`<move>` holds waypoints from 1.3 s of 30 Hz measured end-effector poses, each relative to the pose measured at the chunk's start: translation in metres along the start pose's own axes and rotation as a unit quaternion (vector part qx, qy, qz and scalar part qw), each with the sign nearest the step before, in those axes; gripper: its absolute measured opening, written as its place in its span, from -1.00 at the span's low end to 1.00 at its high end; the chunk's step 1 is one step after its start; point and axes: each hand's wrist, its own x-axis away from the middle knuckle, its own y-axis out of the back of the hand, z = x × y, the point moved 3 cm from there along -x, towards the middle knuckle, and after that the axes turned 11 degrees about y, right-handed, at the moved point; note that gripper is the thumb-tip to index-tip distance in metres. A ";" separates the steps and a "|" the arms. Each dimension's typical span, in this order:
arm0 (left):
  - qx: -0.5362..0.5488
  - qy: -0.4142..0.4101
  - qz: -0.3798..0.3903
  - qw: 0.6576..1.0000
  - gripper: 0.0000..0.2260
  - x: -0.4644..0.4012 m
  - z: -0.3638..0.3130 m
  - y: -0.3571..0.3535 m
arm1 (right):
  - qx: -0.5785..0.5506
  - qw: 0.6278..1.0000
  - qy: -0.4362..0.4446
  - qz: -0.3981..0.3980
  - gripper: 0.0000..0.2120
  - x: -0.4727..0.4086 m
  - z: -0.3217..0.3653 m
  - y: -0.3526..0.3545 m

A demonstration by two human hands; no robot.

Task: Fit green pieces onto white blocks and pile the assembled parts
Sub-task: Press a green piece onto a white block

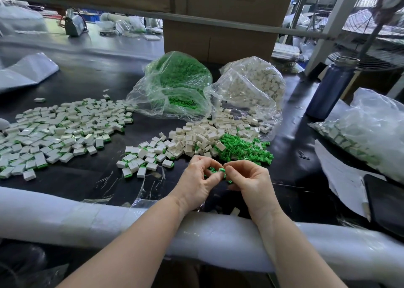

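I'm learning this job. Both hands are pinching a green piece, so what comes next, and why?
Probably the left hand should reach for a white block from the loose heap just ahead. Both hands share the green piece, the right hand pinching one end, and no block shows in either grip.

Bright green piece (221, 170) pinched between both hands, loose green pieces (242, 147) just beyond the right hand (249, 183), plain white blocks (196, 138) ahead of the left hand (197, 183), white-and-green assembled parts (54, 132) far left, black tabletop (87, 178) beneath, dark blue bottle (330, 88) far right
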 end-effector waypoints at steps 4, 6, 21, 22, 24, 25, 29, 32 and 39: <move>-0.015 0.003 0.005 1.000 -0.96 0.000 0.000 -0.001 | 0.081 0.996 0.044 0.000 -0.85 0.000 0.003 0.002; -0.024 0.005 0.004 1.000 -0.95 0.000 0.000 -0.001 | 0.121 0.991 0.058 0.006 -0.82 -0.001 0.002 0.002; 0.030 0.081 -0.211 0.974 -0.89 -0.001 0.013 0.020 | 0.258 0.957 0.010 -0.133 -0.90 -0.004 -0.011 0.018; 0.017 0.088 -0.235 0.968 -0.88 -0.001 0.014 0.022 | 0.279 0.952 0.005 -0.128 -0.91 -0.004 -0.012 0.018; -0.019 0.093 -0.272 0.957 -0.83 -0.002 0.015 0.025 | 0.321 0.940 -0.005 -0.118 -0.90 -0.004 -0.013 0.017; -0.036 0.092 -0.286 0.953 -0.80 -0.002 0.015 0.026 | 0.340 0.934 -0.011 -0.112 -0.87 -0.004 -0.014 0.016; -0.103 0.122 -0.291 0.943 -0.72 -0.004 0.018 0.025 | 0.386 0.919 -0.022 -0.078 -0.80 -0.004 -0.015 0.015; -0.148 0.149 -0.265 0.941 -0.67 -0.005 0.018 0.022 | 0.393 0.918 -0.008 -0.054 -0.79 -0.004 -0.013 0.012; -0.212 0.163 -0.234 0.935 -0.63 -0.004 0.015 0.019 | 0.328 0.944 0.035 0.005 -0.80 -0.003 -0.006 0.002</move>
